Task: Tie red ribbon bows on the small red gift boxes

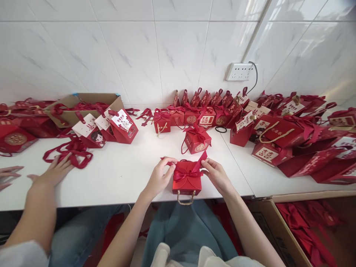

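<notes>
Pale marbled tiles (125, 55) rise behind a white table (116, 181) that runs across the scene. At the left stand red cartons (18, 138); just right of them, a co-worker's hand (52, 174) rests its fingers on loose ribbon loops (80, 159), and another hand (9, 175) shows at the edge. Farther back is a cardboard box (98, 98) holding red pieces, with tagged boxes (122, 124) in front.

Near the middle, the left hand (159, 178) has thumb and forefinger drawn close on one tail of a ribbon bow (187, 173). It crowns a gift box (187, 186) at the table's near edge — glossy red, its top closed by curved, petal-like flaps, a twisted beige cord handle (185, 202) drooping over the edge. The bow is a deeper, satiny red, its loops spread flat across the lid. The right hand (218, 176) pinches the other tail, which angles up past its fingertips.

Just beyond sits a second bowed box (198, 142), before a far row of boxes (191, 118). Rightward come a black ring (221, 129), a wall socket (241, 72), a crowded heap of boxes (286, 129) and, near right, an open carton (308, 195) of red ribbons.
</notes>
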The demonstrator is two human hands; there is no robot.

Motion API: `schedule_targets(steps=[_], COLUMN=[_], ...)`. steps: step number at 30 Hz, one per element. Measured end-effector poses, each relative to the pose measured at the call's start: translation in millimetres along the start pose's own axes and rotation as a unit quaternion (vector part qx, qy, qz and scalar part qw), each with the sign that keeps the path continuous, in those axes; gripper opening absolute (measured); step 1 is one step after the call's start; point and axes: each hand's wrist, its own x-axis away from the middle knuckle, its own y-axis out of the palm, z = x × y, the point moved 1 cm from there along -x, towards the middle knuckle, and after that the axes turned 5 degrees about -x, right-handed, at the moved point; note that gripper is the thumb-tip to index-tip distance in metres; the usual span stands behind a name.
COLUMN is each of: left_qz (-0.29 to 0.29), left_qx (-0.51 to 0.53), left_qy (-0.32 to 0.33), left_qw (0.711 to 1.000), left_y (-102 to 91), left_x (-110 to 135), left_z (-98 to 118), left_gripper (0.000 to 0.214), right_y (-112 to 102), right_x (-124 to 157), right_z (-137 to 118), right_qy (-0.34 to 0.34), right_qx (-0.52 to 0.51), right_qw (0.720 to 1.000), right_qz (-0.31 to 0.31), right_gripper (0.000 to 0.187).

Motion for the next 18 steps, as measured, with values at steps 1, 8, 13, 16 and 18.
schedule_targets(steps=[1,8,13,16,18], left_qz=[-0.013,-0.085,-0.091,-0.06,-0.042], left_qx=[0.003,0.092,0.146,0.133,0.093], left_qy=[0.015,0.051,0.033,0.005,-0.026], left_qw=[1.0,0.991,0.985,0.989,0.994], left_y=[-1.9,4.0,17.7,23.2,22.7], left_x=[-5,-51,-68,-73,-74], left_z=[-1,-3,-8,-17,-26], left_gripper=[0.021,0.044,0.051,0.05,0.047], right_y=[2,22,31,27,21], right_x=[-2,-25,-39,-43,-43], right_z=[-3,-23,-26,-22,-18], right_qy=[-0.015,-0.061,-0.009,0.013,0.027], right_qx=[0.006,0.12,0.164,0.181,0.203], right_qw=[1.0,0.989,0.984,0.981,0.977], right_qz=[-0.002,-0.054,-0.071,-0.067,-0.06], right_gripper=[0.036,0.034,0.035,0.034,0.031])
